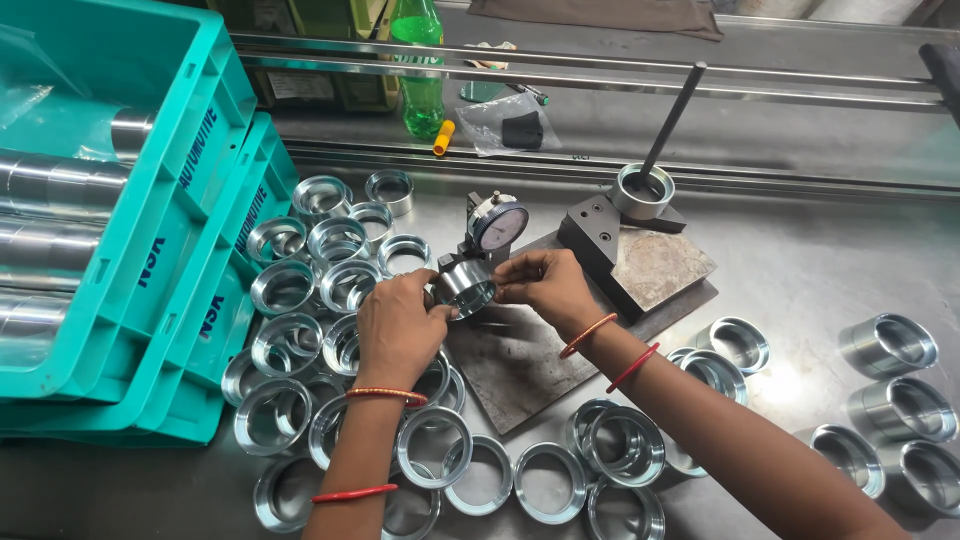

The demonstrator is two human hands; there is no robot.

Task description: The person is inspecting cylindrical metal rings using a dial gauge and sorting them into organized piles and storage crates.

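Loose steel rings crowd the bench foreground while left hand and right hand both grip one metal ring, holding it steady under the dial gauge on the steel base plate.

Steel workbench, grey gauge plate at centre, loose metal rings left and near, more rings right, teal crates far left, green bottle far.
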